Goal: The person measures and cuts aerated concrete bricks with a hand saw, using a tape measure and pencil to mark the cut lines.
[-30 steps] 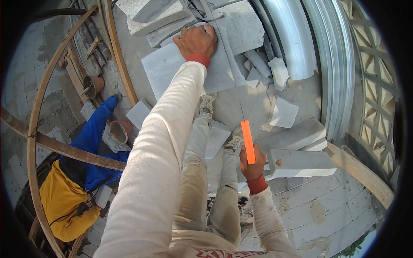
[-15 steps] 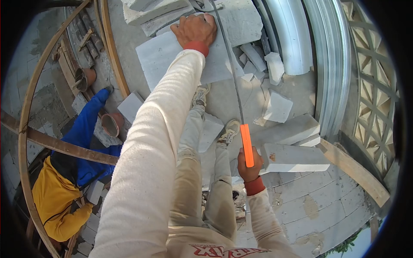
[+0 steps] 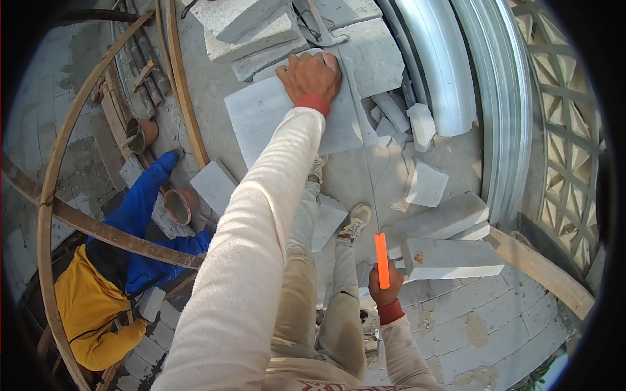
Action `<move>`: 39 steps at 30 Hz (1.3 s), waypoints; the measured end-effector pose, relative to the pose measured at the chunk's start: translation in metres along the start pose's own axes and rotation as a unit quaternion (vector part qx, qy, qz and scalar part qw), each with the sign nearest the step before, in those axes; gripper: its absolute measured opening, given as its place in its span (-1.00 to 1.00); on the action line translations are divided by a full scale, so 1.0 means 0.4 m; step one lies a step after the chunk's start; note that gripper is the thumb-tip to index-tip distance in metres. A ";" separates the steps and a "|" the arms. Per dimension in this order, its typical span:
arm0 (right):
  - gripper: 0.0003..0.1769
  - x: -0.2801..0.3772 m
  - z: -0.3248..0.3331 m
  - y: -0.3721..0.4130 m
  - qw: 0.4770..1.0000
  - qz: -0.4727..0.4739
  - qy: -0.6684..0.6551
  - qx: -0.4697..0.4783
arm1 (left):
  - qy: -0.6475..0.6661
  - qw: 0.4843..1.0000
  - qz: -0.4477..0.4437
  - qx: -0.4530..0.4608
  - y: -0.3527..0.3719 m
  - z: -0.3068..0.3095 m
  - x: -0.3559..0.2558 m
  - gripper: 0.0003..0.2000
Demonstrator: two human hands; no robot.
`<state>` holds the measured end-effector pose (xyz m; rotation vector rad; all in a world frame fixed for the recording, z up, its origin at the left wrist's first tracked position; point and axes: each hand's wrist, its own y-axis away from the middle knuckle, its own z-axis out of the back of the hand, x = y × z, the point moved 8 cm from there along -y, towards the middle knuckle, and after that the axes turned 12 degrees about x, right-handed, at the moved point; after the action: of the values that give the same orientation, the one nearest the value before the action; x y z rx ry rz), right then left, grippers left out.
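Our left fingers (image 3: pixel 324 60) lie flat and spread on the far edge of the grey slab (image 3: pixel 261 117), pressing down rather than gripping. The left hand (image 3: pixel 312 75) sits just beside the thin blade (image 3: pixel 355 111), which is faint in this view and crosses the slab's right part. Our right fingers (image 3: pixel 378 279) are closed round the lower end of the orange handle (image 3: pixel 381 259). The right hand (image 3: pixel 385 292) is low by our knees, well apart from the slab.

The slab rests tilted on other grey blocks (image 3: pixel 251 29) on the floor ahead of our shoes (image 3: pixel 355 221). It looks like a saw stroke through the slab. To do it well, we would put our weight through the left palm so the slab cannot rock on the pile. We would hold that hand clear of the blade's line and pull long, straight strokes in line with the forearm, without twisting the handle.

Broken pieces (image 3: pixel 427 182) and a long block (image 3: pixel 450 257) lie near our feet, so we would place our feet with care. A person in a blue sleeve (image 3: pixel 140 202) works below on the left, and offcuts should fall away from that side.
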<state>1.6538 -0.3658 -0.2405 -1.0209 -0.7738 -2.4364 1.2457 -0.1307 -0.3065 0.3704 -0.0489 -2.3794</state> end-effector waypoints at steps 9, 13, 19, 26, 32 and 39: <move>-0.91 0.002 -0.042 -0.038 0.999 -0.018 -0.029 -0.028 | 0.015 1.000 -0.001 -0.002 -0.001 0.010 -0.002 -0.59; -0.89 -0.020 0.008 0.047 0.999 -0.042 -0.017 0.008 | 0.007 1.000 0.001 0.005 0.005 0.017 -0.013 -0.61; -0.91 -0.032 -0.007 -0.017 0.999 -0.003 -0.033 -0.015 | 0.002 1.000 -0.002 -0.010 -0.010 0.013 -0.014 -0.63; -0.92 0.046 -0.003 -0.180 0.995 -0.005 -0.098 -0.004 | -0.012 1.000 -0.010 0.013 0.002 0.003 -0.012 -0.60; -0.92 -0.033 0.018 0.023 0.998 -0.036 -0.024 0.035 | 0.007 1.000 -0.011 -0.005 -0.001 0.007 -0.010 -0.58; -0.91 0.036 0.005 -0.181 0.991 -0.023 -0.129 0.016 | 0.001 1.000 0.000 0.010 -0.001 0.000 -0.003 -0.60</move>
<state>1.6064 -0.3105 -0.2534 -1.3359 -0.9256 -2.3487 1.2461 -0.1297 -0.3064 0.3820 -0.0723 -2.3810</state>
